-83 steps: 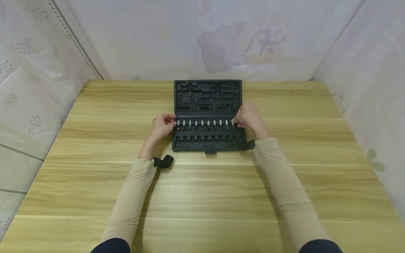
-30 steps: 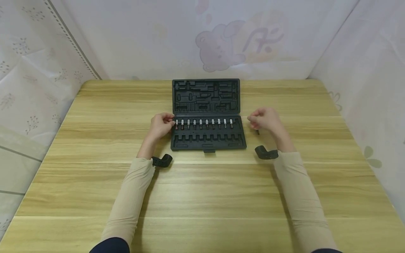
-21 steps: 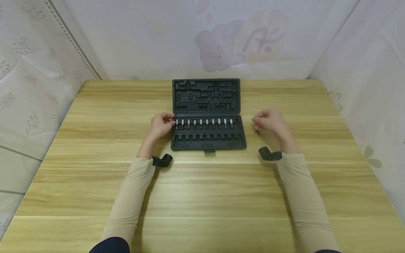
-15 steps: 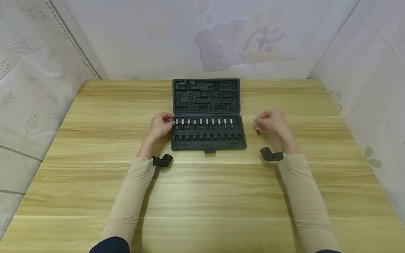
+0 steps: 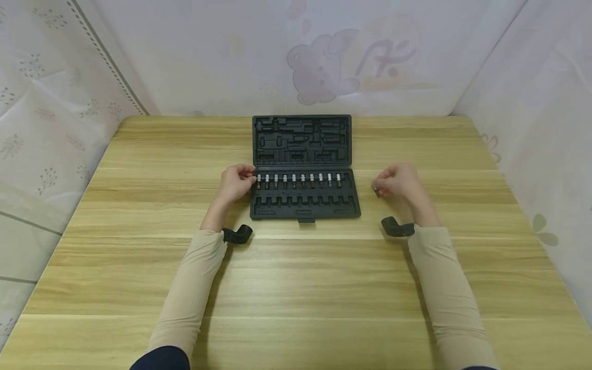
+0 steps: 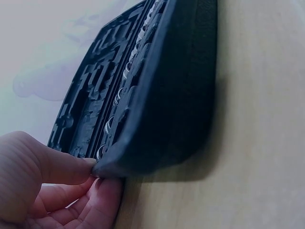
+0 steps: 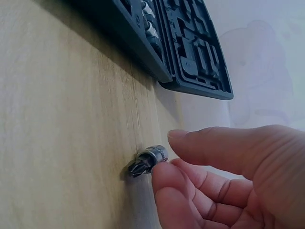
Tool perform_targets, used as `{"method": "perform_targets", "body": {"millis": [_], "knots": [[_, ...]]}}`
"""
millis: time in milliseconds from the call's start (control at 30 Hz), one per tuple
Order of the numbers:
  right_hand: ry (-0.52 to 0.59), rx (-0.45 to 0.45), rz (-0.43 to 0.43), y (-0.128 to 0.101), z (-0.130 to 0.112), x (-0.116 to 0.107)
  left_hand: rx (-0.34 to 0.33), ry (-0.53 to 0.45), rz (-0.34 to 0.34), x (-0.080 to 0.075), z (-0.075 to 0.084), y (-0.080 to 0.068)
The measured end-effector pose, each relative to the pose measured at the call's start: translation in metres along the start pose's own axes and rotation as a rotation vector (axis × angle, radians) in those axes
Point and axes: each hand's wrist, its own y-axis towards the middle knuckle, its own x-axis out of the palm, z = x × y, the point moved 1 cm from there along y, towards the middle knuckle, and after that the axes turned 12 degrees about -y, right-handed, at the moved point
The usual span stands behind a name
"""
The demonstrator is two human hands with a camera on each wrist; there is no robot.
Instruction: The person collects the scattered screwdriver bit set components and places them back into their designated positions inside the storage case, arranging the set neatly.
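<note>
A black plastic tool case [image 5: 305, 211] lies open on the table, its lid [image 5: 301, 140] folded back. One row of silver-topped bit sockets [image 5: 302, 180] fills its upper slots. My left hand [image 5: 237, 183] pinches the case's left edge; in the left wrist view the thumb [image 6: 66, 167] lies on the rim with fingers below. Right of the case, a bit socket [image 7: 148, 160] with a cross-shaped tip lies on the wood. My right hand [image 5: 400, 182] is right beside it, thumb [image 7: 205, 145] and fingers parted around its silver end, not closed on it.
The wooden table [image 5: 305, 288] reaches out on all sides of the case. A patterned white curtain [image 5: 208, 61] hangs behind it. Black camera mounts [image 5: 396, 227] stick out from both wrists, and the case's latch [image 5: 306, 220] juts forward.
My right hand has gone from the case's right end out to the right, carrying a bit socket, then loosened and drawn slightly off it. The left hand has kept its hold.
</note>
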Motion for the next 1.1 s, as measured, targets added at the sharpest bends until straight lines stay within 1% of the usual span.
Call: {"method": "perform_targets", "body": {"millis": [167,267,433,633,900,1100], "knots": [[-0.027,-0.003,0.002,-0.0005,0.0019,0.002,0.005,-0.004,-0.001,-0.0002,-0.0007,0.0004],[-0.034,0.009,-0.001,-0.0008,0.0019,0.0026,-0.001,-0.004,-0.006,-0.0005,-0.0011,0.0005],[-0.084,0.025,-0.003,-0.0002,-0.0002,0.0029,-0.011,-0.013,-0.01,-0.0008,-0.0014,0.0006],[-0.135,0.048,-0.025,0.0018,-0.0008,0.0034,-0.006,-0.014,-0.008,-0.0002,-0.0028,0.0022],[-0.122,0.066,-0.039,0.0035,-0.0005,0.0046,-0.001,-0.018,-0.003,0.0001,-0.0025,0.002],[-0.106,0.064,-0.058,0.0037,-0.0068,0.004,0.003,-0.013,-0.003,-0.0006,-0.0026,0.0022]]}}
